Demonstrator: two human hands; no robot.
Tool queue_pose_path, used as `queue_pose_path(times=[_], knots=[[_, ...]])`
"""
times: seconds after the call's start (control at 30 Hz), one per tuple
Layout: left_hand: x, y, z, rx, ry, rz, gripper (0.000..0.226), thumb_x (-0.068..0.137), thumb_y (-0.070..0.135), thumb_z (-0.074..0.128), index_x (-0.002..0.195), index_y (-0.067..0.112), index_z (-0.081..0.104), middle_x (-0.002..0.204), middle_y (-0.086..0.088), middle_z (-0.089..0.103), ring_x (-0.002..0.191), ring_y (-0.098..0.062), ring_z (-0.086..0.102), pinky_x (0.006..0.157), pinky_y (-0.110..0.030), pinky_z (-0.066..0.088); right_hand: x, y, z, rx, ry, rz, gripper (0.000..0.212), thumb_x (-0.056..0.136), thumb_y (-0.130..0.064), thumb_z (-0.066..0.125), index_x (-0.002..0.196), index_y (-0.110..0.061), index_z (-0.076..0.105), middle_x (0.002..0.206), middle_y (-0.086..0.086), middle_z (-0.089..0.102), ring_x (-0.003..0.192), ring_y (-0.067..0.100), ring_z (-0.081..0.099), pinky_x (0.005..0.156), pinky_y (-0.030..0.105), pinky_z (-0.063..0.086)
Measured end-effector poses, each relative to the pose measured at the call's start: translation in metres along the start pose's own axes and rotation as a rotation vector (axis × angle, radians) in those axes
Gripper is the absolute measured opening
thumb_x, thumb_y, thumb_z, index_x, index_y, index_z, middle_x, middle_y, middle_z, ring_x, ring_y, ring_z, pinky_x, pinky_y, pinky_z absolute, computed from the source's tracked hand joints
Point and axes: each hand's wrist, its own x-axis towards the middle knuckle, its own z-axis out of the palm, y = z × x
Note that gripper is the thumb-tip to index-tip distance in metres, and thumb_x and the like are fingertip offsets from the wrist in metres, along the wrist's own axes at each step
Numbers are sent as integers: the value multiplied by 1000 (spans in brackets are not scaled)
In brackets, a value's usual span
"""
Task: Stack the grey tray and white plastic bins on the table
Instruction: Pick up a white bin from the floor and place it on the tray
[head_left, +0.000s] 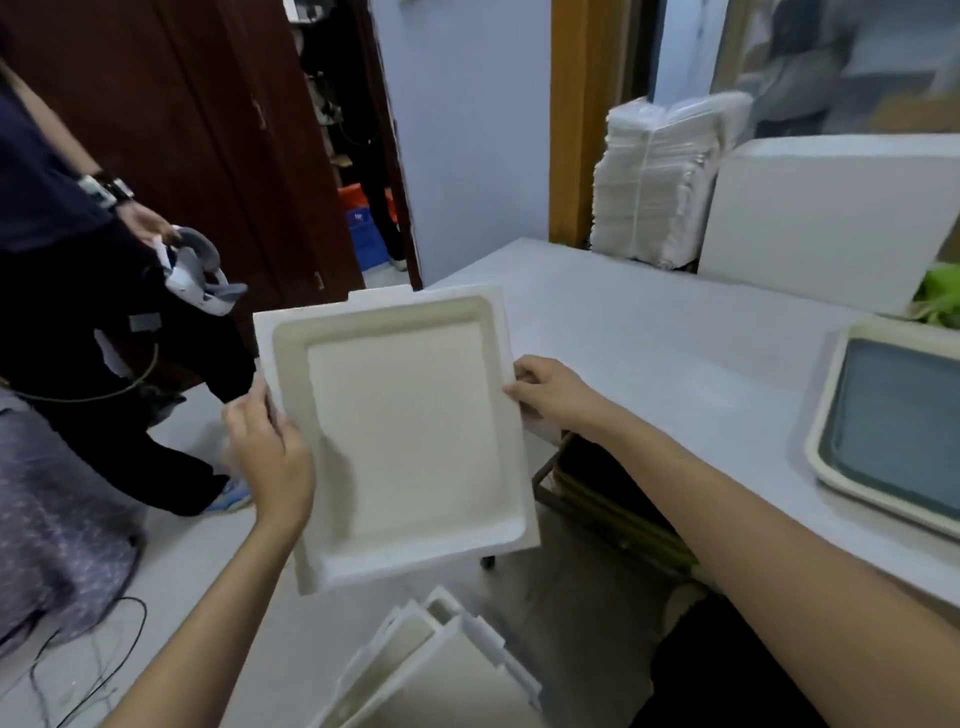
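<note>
Both forearms reach in from the near edge, and between them a white plastic bin (410, 431) is held up in the air, tilted so its hollow faces the camera. At its left rim the left hand (270, 457) has its grip pinching the edge, fingers curled round behind. At the right rim the right hand (550, 392) does likewise, thumb on the front and the grip clamped on the edge. Below the held bin, at the near bottom, more white bins (441, 670) lie in a loose leaning pile on the floor. To the right runs the pale counter (649, 343); at its right end sits the grey tray (904, 426), lying inside a cream-rimmed tray, well apart from the held bin. At the far end of the counter stand a wrapped stack of white sheets (654, 187) and a large white foam block (831, 218). On the left another person stands holding a white headset (195, 273).
</note>
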Motion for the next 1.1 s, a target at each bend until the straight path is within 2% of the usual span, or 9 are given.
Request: queue_pose_path(times=[0.17,0.23,0.4,0.57,0.73,0.87,1.0,1.07,1.1], knots=[[61,92,31,-32,-102,202,42,97,3,43,138,-1,46,120,-21,50,107,-26,49,89,-9,26,-11,-35,-78,42,206,-8,19,98,-20,48,80,-17,47,79,-2,55,80,19,60,81,37,56],[75,132,48,-23,-144,289,37,96,2,43,132,-1,50,111,-18,51,95,-22,49,84,-14,30,-19,-40,-111,46,303,-5,8,98,-21,46,94,-16,51,84,-1,58,82,19,62,79,35,57],[87,231,101,-6,-285,440,10,90,-4,41,84,-1,49,89,-16,43,77,-26,43,69,-33,35,-47,-44,-196,-35,579,28,31,96,-21,42,125,-13,51,106,7,62,96,27,63,83,41,54],[72,322,164,7,-454,499,16,92,2,41,87,-4,54,88,-11,44,76,-27,44,67,-33,33,-92,-25,-280,-86,771,128,36,96,-19,40,132,-13,46,103,3,55,96,24,56,75,30,43],[31,395,215,-61,-604,582,20,93,6,47,89,-2,64,92,-12,54,81,-25,50,69,-32,42,-138,2,-345,-159,930,211,35,93,-15,40,126,-10,52,118,10,61,103,29,58,84,35,49],[-5,432,247,-86,-748,577,17,94,8,50,88,2,65,93,-13,61,83,-27,59,70,-33,50,-174,20,-382,-308,970,310,25,93,-13,37,105,-9,59,102,5,61,91,27,56,70,31,44],[-28,463,264,-1,-831,655,22,90,2,45,75,-4,60,76,-14,57,71,-28,55,60,-31,44,-199,32,-403,-318,977,436,23,90,-9,41,69,-13,45,71,6,50,78,26,52,52,27,33],[-35,478,268,59,-844,685,25,90,1,43,66,3,51,70,-8,51,69,-24,50,56,-28,37,-209,33,-409,-316,960,489,5,85,-11,54,87,-8,58,87,10,62,86,29,62,64,32,48],[-38,484,269,81,-852,691,26,90,2,42,65,6,48,69,-6,50,71,-23,49,55,-26,35,-212,33,-412,-320,935,513,22,82,-12,60,103,-7,60,102,12,65,93,30,64,73,34,53]])
